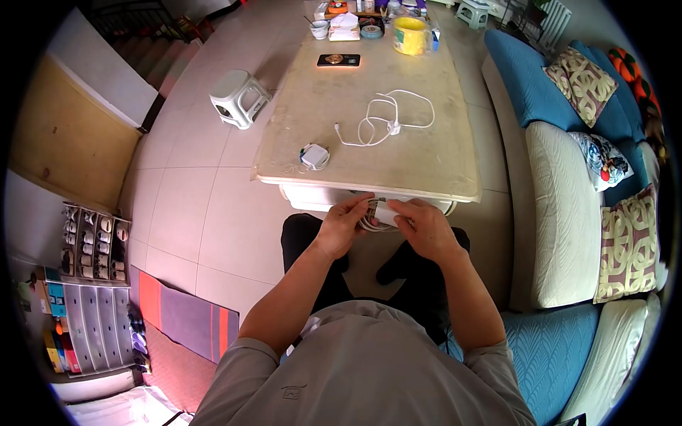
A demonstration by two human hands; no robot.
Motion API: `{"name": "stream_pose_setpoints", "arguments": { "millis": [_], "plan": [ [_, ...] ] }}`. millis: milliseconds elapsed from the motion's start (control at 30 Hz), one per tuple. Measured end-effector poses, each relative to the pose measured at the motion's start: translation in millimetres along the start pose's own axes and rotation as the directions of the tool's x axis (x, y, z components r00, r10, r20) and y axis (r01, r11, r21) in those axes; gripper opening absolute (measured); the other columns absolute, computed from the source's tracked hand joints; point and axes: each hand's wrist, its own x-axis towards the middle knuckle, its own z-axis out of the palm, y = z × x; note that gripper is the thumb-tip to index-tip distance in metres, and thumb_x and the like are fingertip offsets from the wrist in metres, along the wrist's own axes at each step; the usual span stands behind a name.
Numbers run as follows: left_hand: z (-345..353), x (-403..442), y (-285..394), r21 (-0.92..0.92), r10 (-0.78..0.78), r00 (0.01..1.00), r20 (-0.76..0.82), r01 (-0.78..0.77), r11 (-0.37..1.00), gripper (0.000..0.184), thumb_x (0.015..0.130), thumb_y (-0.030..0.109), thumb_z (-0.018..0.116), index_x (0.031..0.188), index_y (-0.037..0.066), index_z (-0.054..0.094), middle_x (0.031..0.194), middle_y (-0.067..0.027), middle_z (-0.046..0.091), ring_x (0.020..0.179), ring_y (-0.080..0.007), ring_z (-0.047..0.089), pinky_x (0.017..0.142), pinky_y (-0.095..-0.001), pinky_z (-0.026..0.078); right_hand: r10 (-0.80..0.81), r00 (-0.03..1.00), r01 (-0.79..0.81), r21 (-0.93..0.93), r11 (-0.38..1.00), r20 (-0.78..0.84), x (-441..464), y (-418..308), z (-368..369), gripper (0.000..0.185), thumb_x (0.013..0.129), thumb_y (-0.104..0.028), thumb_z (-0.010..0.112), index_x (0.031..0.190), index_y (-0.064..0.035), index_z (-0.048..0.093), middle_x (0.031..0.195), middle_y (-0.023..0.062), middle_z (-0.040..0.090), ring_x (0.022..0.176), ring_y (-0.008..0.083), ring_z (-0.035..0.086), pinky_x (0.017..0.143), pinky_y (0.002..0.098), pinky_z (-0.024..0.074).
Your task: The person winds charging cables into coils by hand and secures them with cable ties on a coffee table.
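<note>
Just off the table's near edge, my two hands hold a white charger (386, 212) with its pale cable (371, 223) looped beside it. My left hand (344, 226) is closed on the cable loops. My right hand (426, 228) grips the charger's white block from the other side. On the table, a second white charger (314, 156) lies with its cable wound around it. Farther right, a white plug (393, 128) rests with its cable (369, 121) spread in loose loops. Part of the held cable is hidden behind my fingers.
The table (298, 106) carries a phone (339, 60), a yellow container (412, 37), a tissue box (344, 28) and a bowl (319, 29). A white stool (239, 99) stands to the left. A blue sofa (518, 78) with cushions runs along the right.
</note>
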Motion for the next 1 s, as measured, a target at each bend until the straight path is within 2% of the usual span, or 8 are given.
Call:
{"name": "stream_pose_setpoints", "arguments": {
  "millis": [133, 333, 433, 533, 733, 833, 933, 1000],
  "plan": [
    [-4.9, -0.7, 8.1, -0.029, -0.114, 0.992, 0.056, 0.116, 0.993, 0.038, 0.098, 0.027, 0.046, 0.127, 0.003, 0.052, 0.098, -0.0035, 0.064, 0.077, -0.0106, 0.061, 0.060, -0.0222, 0.043, -0.094, 0.995, 0.094, -0.004, 0.996, -0.046, 0.1, -0.3, 0.9, 0.028, 0.081, -0.007, 0.062, 0.110, -0.0039, 0.062, 0.095, 0.0176, 0.063, 0.087, 0.0358, 0.060, 0.074, 0.0392, 0.0490],
    [-0.5, -5.7, 19.6, -0.047, -0.162, 0.984, 0.079, 0.166, 0.985, 0.036, 0.098, 0.021, 0.042, 0.128, 0.003, 0.051, 0.102, -0.0048, 0.064, 0.078, -0.0126, 0.061, 0.061, -0.0240, 0.044, -0.133, 0.988, 0.138, 0.059, 0.989, -0.076, -3.1, 3.7, 3.8, 0.029, 0.082, -0.005, 0.061, 0.111, -0.0036, 0.062, 0.098, 0.0171, 0.062, 0.090, 0.0347, 0.060, 0.076, 0.0386, 0.0493],
    [-1.2, -2.8, 13.4, 0.033, -0.131, 0.989, 0.066, 0.129, 0.991, 0.034, 0.097, 0.019, 0.044, 0.126, 0.004, 0.054, 0.100, -0.0038, 0.064, 0.079, -0.0109, 0.060, 0.063, -0.0238, 0.045, -0.134, 0.988, 0.141, 0.094, 0.985, -0.077, -3.2, 3.4, 2.9, 0.031, 0.080, -0.002, 0.061, 0.111, -0.0045, 0.061, 0.098, 0.0148, 0.063, 0.091, 0.0346, 0.059, 0.078, 0.0405, 0.0485],
    [-2.7, -2.2, 8.2, 0.204, -0.074, 0.997, -0.002, 0.073, 0.976, 0.033, 0.097, 0.019, 0.046, 0.125, 0.005, 0.056, 0.097, -0.0025, 0.064, 0.078, -0.0082, 0.058, 0.063, -0.0227, 0.044, -0.149, 0.987, 0.154, 0.080, 0.985, -0.068, -2.2, 6.5, 0.4, 0.030, 0.082, -0.003, 0.061, 0.112, -0.0049, 0.062, 0.101, 0.0158, 0.062, 0.090, 0.0336, 0.060, 0.077, 0.0381, 0.0500],
    [-7.0, -2.1, -2.6, 0.171, 0.043, 0.999, -0.028, -0.038, 0.985, 0.030, 0.096, 0.014, 0.047, 0.123, 0.004, 0.056, 0.100, -0.0043, 0.064, 0.078, -0.0107, 0.061, 0.063, -0.0225, 0.047, -0.144, 0.989, 0.146, 0.081, 0.986, -0.022, 3.3, 5.8, -1.4, 0.033, 0.080, 0.000, 0.062, 0.112, -0.0060, 0.062, 0.100, 0.0143, 0.062, 0.091, 0.0324, 0.060, 0.076, 0.0369, 0.0502],
    [-6.6, -3.0, 2.1, 0.146, 0.057, 0.998, -0.027, -0.052, 0.988, 0.029, 0.095, 0.012, 0.048, 0.122, 0.003, 0.057, 0.099, -0.0036, 0.065, 0.078, -0.0102, 0.061, 0.063, -0.0225, 0.047, -0.160, 0.986, 0.163, 0.084, 0.983, -0.036, 5.1, 3.7, -2.7, 0.030, 0.079, -0.001, 0.062, 0.109, -0.0054, 0.063, 0.098, 0.0144, 0.063, 0.091, 0.0340, 0.059, 0.079, 0.0401, 0.0495],
    [-3.6, -9.9, 12.8, 0.028, -0.003, 1.000, 0.014, 0.003, 1.000, 0.029, 0.093, 0.009, 0.050, 0.120, 0.003, 0.058, 0.097, -0.0035, 0.065, 0.079, -0.0095, 0.061, 0.064, -0.0217, 0.047, -0.171, 0.985, 0.173, 0.081, 0.982, -0.031, 4.3, 2.4, -6.8, 0.031, 0.079, -0.001, 0.062, 0.109, -0.0061, 0.063, 0.099, 0.0141, 0.063, 0.093, 0.0335, 0.059, 0.079, 0.0399, 0.0496],
    [-1.3, -13.0, 14.6, 0.098, -0.002, 1.000, -0.005, 0.002, 0.995, 0.028, 0.092, 0.008, 0.052, 0.119, 0.002, 0.059, 0.096, -0.0033, 0.066, 0.078, -0.0091, 0.060, 0.064, -0.0213, 0.047, -0.195, 0.980, 0.196, 0.081, 0.977, -0.027, 3.9, 5.7, -8.0, 0.033, 0.078, 0.000, 0.063, 0.110, -0.0067, 0.063, 0.099, 0.0135, 0.063, 0.092, 0.0316, 0.060, 0.077, 0.0376, 0.0504]
  ]
}}
